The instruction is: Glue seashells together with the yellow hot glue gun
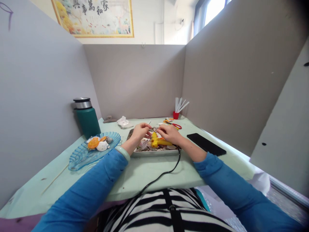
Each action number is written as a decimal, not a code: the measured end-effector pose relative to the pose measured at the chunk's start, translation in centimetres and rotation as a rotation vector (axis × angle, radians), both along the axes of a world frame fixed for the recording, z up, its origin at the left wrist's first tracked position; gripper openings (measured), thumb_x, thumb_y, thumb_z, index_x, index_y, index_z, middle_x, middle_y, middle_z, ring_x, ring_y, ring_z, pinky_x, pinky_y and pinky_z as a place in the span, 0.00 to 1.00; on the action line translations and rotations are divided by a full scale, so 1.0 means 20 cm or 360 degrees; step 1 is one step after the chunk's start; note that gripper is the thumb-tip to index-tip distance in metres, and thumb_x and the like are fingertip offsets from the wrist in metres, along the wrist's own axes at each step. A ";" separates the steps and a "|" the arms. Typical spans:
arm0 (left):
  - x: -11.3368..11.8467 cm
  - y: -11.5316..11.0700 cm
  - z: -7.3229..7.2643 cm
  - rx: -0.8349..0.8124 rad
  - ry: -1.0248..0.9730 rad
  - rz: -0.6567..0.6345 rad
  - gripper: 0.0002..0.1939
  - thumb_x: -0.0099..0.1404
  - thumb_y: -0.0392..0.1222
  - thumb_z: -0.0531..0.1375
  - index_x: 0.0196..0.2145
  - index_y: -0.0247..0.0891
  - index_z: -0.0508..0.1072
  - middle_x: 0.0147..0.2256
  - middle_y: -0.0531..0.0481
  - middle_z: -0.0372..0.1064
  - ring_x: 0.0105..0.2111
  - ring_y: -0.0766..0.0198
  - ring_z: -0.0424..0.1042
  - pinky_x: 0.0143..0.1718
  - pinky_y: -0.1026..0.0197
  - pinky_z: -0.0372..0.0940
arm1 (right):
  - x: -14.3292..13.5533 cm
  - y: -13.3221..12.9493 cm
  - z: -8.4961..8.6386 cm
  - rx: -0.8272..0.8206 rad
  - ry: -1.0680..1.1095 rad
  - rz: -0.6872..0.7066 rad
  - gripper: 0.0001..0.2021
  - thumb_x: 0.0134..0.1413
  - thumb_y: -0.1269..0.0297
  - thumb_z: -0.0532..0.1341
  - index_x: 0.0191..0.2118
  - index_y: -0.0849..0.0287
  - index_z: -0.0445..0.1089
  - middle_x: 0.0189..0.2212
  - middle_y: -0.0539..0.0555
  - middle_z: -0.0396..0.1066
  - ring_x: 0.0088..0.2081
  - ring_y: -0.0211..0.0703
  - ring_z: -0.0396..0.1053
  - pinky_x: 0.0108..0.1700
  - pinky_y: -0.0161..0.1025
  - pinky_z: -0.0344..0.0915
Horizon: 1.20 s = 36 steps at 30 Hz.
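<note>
My left hand (pixel 142 132) and my right hand (pixel 170 134) meet over a metal tray (pixel 154 154), thumbs and fingers pinched together. Between the fingertips is a small greyish shell (pixel 154 129), its details too small to make out. Several pale and pinkish shells (pixel 144 145) fill the tray. A yellow hot glue gun (pixel 159 141) lies on them just below my right hand, partly covered by it. Its black cord (pixel 161 175) runs over the table's front edge toward my lap.
Left stand a blue shell-shaped plate (pixel 80 158) with orange and white shells, a green bottle (pixel 87 120) and a thin stick (pixel 55 178). Behind lie a white packet (pixel 124 122) and red-handled scissors (pixel 176 125). Right are a red cup (pixel 176 115) of glue sticks and a black phone (pixel 206 144). Grey partitions enclose the table.
</note>
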State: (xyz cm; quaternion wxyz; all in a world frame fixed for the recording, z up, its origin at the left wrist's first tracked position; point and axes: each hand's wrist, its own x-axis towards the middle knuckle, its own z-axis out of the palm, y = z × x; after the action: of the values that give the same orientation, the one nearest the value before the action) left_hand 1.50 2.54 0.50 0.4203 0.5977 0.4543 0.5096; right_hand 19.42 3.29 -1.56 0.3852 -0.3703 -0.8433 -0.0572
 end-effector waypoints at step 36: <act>0.00 -0.02 -0.01 -0.0054 0.0207 -0.0486 0.18 0.61 0.31 0.53 0.49 0.30 0.69 0.24 0.47 0.71 0.23 0.67 0.71 0.26 0.64 0.67 | -0.01 -0.02 0.01 -0.0016 -0.0049 0.0077 0.12 0.57 0.62 0.54 0.26 0.62 0.67 0.19 0.49 0.63 0.23 0.34 0.57 0.28 0.32 0.49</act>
State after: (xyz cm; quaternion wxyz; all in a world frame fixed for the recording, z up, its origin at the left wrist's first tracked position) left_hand 1.59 2.13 0.38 0.4728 0.6843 0.3929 0.3922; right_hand 19.26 2.99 -1.32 0.3715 -0.3508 -0.8582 -0.0494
